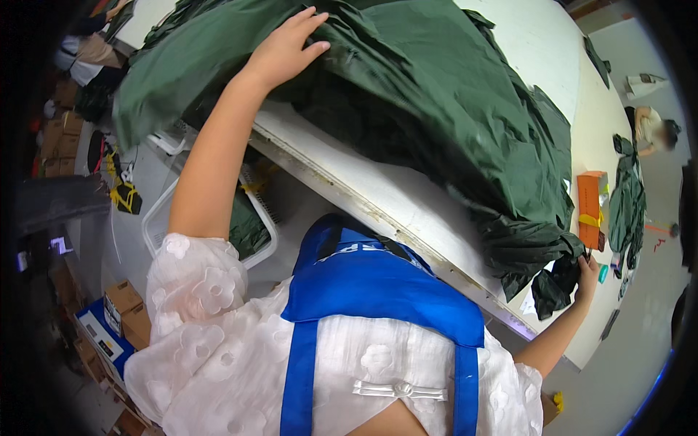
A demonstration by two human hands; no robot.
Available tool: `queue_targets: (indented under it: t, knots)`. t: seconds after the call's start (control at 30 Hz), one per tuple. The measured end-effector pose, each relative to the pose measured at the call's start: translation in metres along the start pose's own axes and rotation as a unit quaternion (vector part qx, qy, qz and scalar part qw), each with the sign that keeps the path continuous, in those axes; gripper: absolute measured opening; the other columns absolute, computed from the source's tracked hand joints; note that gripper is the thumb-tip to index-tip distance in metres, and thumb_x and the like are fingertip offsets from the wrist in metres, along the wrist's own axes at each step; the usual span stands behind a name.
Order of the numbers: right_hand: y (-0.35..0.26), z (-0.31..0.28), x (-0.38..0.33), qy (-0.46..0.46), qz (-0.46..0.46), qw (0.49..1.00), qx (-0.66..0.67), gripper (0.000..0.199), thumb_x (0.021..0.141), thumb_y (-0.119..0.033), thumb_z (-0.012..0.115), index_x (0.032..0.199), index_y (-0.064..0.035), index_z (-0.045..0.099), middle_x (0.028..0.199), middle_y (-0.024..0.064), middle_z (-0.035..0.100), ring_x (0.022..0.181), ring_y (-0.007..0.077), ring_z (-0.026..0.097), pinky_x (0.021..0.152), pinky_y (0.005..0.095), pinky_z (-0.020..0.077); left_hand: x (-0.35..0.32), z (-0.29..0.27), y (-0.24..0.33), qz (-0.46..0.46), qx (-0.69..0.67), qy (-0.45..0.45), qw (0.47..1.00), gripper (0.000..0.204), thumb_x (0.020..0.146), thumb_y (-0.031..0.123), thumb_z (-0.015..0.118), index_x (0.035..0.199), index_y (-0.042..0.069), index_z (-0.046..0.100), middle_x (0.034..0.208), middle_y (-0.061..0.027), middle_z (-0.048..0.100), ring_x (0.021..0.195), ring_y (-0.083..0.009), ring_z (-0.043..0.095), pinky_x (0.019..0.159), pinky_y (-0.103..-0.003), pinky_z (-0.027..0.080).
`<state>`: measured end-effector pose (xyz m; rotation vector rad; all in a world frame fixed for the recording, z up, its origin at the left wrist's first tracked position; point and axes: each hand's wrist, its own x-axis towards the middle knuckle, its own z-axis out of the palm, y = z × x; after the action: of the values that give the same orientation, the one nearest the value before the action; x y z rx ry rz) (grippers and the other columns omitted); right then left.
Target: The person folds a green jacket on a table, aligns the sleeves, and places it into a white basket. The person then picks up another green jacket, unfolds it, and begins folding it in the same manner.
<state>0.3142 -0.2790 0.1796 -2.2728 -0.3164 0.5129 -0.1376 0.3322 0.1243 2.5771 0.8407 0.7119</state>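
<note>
A large dark green garment or sheet of thin, wrinkled fabric (429, 80) spreads over the white table (407, 192), and its left part hangs past the table's edge. My left hand (287, 51) is stretched out over the fabric at the far side, fingers and thumb apart. At the right, my right hand (586, 278) is closed beside the bunched end of the fabric. A small dark, pointed thing sticks up from its fingers; its kind is too small to tell. Blackish fabric (556, 287) hangs right next to this hand.
An orange box (591, 207) stands on the table beyond my right hand, near more green fabric (627, 203). Below the table's left edge is a white basket (265, 251) holding green cloth. Cardboard boxes (125, 309) stand at the left. Other people are at the far left and right.
</note>
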Motion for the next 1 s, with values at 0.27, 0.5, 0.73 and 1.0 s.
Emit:
queue_targets:
  t: [0.27, 0.5, 0.73, 1.0]
  knots:
    - [0.041, 0.086, 0.000, 0.224, -0.184, 0.936, -0.200, 0.028, 0.082, -0.007, 0.060, 0.109, -0.0025, 0.061, 0.102, 0.0150, 0.062, 0.092, 0.0259, 0.060, 0.082, 0.0318, 0.0466, -0.068, 0.115, 0.018, -0.080, 0.043, -0.181, 0.979, 0.065, 0.083, 0.033, 0.064, 0.139, 0.020, 0.036, 0.146, -0.0156, 0.027, 0.133, -0.0367, 0.027, 0.104, -0.048, 0.030]
    - [-0.060, 0.264, 0.015, 0.111, -0.261, 0.930, -0.234, 0.040, 0.083, -0.020, 0.062, 0.120, -0.0071, 0.052, 0.116, 0.0170, 0.057, 0.103, 0.0359, 0.056, 0.083, 0.0401, 0.0465, -0.095, 0.150, 0.031, -0.042, 0.063, -0.204, 0.976, 0.041, 0.078, 0.015, 0.064, 0.118, 0.020, 0.055, 0.119, -0.0111, 0.049, 0.114, -0.0320, 0.045, 0.099, -0.046, 0.033]
    - [-0.072, 0.191, 0.034, -0.123, -0.163, 0.976, -0.075, 0.008, 0.083, -0.005, 0.055, 0.084, 0.0020, 0.058, 0.071, 0.0041, 0.057, 0.070, 0.0102, 0.052, 0.064, 0.0273, 0.0429, -0.122, 0.088, -0.009, -0.111, 0.090, -0.268, 0.953, 0.016, 0.070, 0.001, 0.057, 0.077, 0.011, 0.067, 0.086, -0.0082, 0.058, 0.089, -0.0281, 0.056, 0.082, -0.042, 0.042]
    - [-0.038, 0.144, 0.047, -0.231, -0.084, 0.867, -0.434, 0.013, 0.080, -0.013, 0.056, 0.082, -0.0040, 0.064, 0.072, 0.0172, 0.062, 0.072, 0.0331, 0.062, 0.067, 0.0407, 0.0476, -0.094, 0.086, -0.007, -0.445, -0.424, -0.156, 0.773, 0.065, 0.088, 0.018, 0.060, 0.142, 0.005, 0.025, 0.119, -0.0105, 0.051, 0.085, -0.0135, 0.055, 0.062, -0.026, 0.047]
